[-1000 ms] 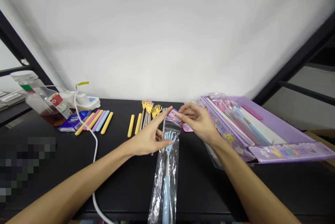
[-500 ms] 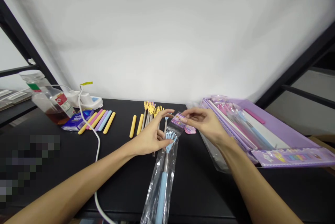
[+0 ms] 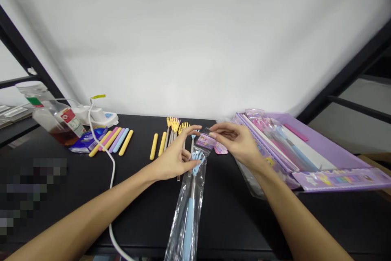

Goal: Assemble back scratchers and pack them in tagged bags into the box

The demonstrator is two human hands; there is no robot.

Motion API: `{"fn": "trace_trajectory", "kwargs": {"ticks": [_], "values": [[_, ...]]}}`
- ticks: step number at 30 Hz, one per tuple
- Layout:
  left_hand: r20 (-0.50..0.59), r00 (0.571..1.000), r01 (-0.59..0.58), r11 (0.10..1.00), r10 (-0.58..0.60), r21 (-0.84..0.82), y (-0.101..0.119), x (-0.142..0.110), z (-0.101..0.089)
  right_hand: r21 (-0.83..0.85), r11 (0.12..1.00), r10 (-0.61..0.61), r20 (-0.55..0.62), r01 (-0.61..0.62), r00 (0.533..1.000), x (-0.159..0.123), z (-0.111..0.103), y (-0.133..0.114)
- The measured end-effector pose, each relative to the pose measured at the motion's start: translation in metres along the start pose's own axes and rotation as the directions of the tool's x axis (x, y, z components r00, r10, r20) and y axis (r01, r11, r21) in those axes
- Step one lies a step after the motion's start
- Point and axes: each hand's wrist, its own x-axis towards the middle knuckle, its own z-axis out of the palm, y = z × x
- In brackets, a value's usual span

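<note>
A blue back scratcher (image 3: 189,224) with a hand-shaped head and metal shaft lies inside a clear plastic bag (image 3: 176,230) in front of me. My left hand (image 3: 171,159) is closed on it, thumb over the blue head through the film. A small purple-pink printed card (image 3: 205,141) sits at the mouth of the bag, above the head. My right hand (image 3: 238,143) pinches the bag's clear top edge beside the card. Another pink card (image 3: 220,148) lies on the table just past it. Behind my left hand are several yellow-headed back scratchers (image 3: 175,125), partly hidden.
Yellow, pink, purple and blue handle sleeves (image 3: 126,143) lie at left, near a blue packet (image 3: 88,141), a bottle of brown liquid (image 3: 59,120) and a power strip (image 3: 106,119). A white cable (image 3: 113,175) crosses the black table. Right stands a purple display box (image 3: 332,153) of bagged scratchers.
The card has moved slightly down and left at the bag's mouth. My right fingers have shifted from the card to the bag's clear top edge. My left hand keeps its hold.
</note>
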Motion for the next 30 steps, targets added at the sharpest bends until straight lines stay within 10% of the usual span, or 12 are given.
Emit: {"fn": "trace_trajectory", "kwargs": {"ticks": [19, 30], "values": [[-0.096, 0.995, 0.009, 1.0, -0.007, 0.015, 0.001, 0.001, -0.001, 0.109, 0.99, 0.065, 0.183, -0.086, 0.981, -0.004, 0.006, -0.001], [-0.19, 0.981, 0.027, 0.997, -0.04, -0.074, 0.0, 0.003, -0.001, 0.108, 0.99, 0.102, -0.054, -0.096, 0.993, -0.004, 0.014, -0.005]]}}
